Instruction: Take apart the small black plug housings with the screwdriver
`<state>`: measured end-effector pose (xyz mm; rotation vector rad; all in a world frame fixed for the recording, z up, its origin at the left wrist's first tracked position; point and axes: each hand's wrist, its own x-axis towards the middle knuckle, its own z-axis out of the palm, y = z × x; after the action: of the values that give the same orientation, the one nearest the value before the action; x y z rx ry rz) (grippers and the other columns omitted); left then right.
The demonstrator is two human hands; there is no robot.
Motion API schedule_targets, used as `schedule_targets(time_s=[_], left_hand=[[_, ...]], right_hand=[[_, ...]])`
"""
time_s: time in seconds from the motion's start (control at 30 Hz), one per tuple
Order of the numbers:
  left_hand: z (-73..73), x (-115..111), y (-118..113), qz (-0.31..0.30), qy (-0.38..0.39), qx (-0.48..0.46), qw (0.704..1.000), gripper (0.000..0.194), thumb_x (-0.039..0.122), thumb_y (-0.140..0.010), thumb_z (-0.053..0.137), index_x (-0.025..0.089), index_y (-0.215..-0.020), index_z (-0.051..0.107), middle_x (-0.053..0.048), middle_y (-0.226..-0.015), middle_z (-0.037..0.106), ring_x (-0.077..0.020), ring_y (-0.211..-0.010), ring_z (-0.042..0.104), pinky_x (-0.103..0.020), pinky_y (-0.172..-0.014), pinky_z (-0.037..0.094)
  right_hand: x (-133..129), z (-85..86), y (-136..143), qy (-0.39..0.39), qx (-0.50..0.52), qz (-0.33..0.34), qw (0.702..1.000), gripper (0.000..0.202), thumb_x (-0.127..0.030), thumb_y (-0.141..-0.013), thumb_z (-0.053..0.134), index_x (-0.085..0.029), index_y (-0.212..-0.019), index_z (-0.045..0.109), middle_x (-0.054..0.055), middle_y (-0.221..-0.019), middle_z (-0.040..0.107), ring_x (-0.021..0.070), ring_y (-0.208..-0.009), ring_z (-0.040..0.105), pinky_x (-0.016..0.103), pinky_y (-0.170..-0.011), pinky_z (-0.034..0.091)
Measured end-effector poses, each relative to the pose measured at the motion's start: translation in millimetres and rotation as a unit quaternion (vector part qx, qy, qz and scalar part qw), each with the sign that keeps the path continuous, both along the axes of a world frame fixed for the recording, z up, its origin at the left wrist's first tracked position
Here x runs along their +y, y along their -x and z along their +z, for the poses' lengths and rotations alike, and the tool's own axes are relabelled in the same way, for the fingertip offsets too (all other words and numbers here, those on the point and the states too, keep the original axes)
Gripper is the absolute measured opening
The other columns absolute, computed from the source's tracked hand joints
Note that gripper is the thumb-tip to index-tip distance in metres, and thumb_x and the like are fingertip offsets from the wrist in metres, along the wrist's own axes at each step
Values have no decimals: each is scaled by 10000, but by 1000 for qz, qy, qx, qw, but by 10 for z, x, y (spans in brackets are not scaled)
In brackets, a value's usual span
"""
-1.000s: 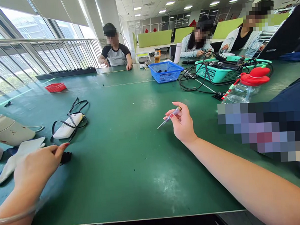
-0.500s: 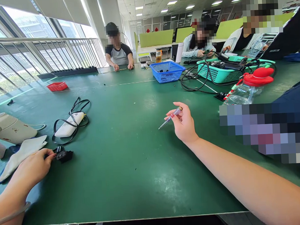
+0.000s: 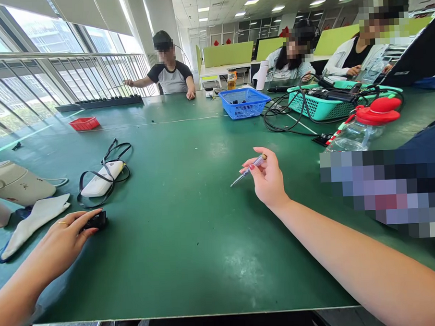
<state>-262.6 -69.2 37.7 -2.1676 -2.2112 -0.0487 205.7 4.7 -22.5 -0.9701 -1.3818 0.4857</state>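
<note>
At the lower left, my left hand (image 3: 64, 239) has its fingers and thumb around a small black part (image 3: 98, 221) on the green table (image 3: 164, 261). The fingers partly cover this part. Right of the table's middle, my right hand (image 3: 268, 177) grips a slim screwdriver (image 3: 247, 171) between thumb and fingers, its tip pointing down and to the left. Beyond my left hand lies a white power bank (image 3: 102, 180) with a black strap looped around it.
A pale cloth (image 3: 34, 224) and a cream bag (image 3: 20, 183) are at the left. Farther off are a red tray (image 3: 84, 124), a blue basket (image 3: 244, 109), a teal basket (image 3: 309, 108) with cables and a red-lidded bottle (image 3: 356, 133). Three people sit across the table.
My left hand has moved slightly right and its fingers now reach over the black part. My right hand has hardly moved. The person at the far left has stretched an arm sideways.
</note>
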Motion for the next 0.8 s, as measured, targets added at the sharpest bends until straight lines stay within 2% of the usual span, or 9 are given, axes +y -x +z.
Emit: schedule_targets(time_s=[0.13, 0.27, 0.37, 0.47, 0.57, 0.7, 0.8], left_hand=[[-23, 29, 22, 17, 18, -16, 1000, 470, 442, -845, 433, 230, -1206, 647, -102, -1181, 716, -287, -1047, 661, -383, -993, 472], [9, 43, 43, 65, 24, -19, 997, 437, 481, -833, 478, 243, -1133, 689, -79, -1101, 760, -294, -967, 690, -368, -879, 505], [121, 58, -137, 54, 56, -36, 996, 412, 500, -796, 556, 273, -1102, 713, -35, -1087, 775, -286, -957, 697, -361, -876, 505], [237, 75, -608, -23, 55, -98, 993, 460, 528, -765, 619, 272, -1135, 712, -25, -1174, 753, -284, -1044, 680, -384, -977, 481], [264, 120, -1279, -131, 52, -168, 976, 435, 528, -740, 666, 280, -1092, 730, -44, -1168, 751, -286, -1085, 671, -390, -994, 490], [153, 257, -2132, -291, 27, -177, 940, 273, 387, -811, 697, 288, -1063, 727, -59, -1109, 749, -261, -1019, 691, -393, -936, 519], [20, 366, -2553, -335, 29, -150, 930, 254, 351, -822, 727, 254, -1057, 720, -83, -1038, 754, -289, -980, 696, -445, -908, 516]], right_hand=[[0, 0, -2, -4, -2, 0, 1000, 311, -352, -961, 541, -294, -1255, 458, 3, -917, 698, 178, -762, 727, 446, -809, 617], [3, 1, 6, -6, -2, 0, 1000, 321, -348, -957, 548, -288, -1259, 456, 5, -911, 696, 181, -766, 728, 450, -817, 616], [-16, 20, 20, -13, -14, 1, 1000, 324, -313, -956, 542, -286, -1265, 450, -1, -892, 690, 173, -753, 723, 442, -819, 617], [-69, 58, 46, -34, -58, 12, 998, 333, -266, -953, 528, -286, -1276, 445, 9, -916, 694, 172, -782, 726, 425, -822, 613], [-138, 96, 83, -61, -130, 24, 989, 356, -229, -943, 532, -299, -1283, 450, 14, -947, 706, 173, -823, 718, 408, -842, 599], [-179, 102, 106, -64, -189, 48, 979, 434, -214, -917, 569, -320, -1319, 445, -1, -924, 717, 176, -813, 703, 385, -821, 593], [-147, 80, 83, -45, -160, 40, 985, 466, -239, -934, 557, -316, -1368, 407, 4, -927, 718, 180, -828, 705, 397, -845, 587]])
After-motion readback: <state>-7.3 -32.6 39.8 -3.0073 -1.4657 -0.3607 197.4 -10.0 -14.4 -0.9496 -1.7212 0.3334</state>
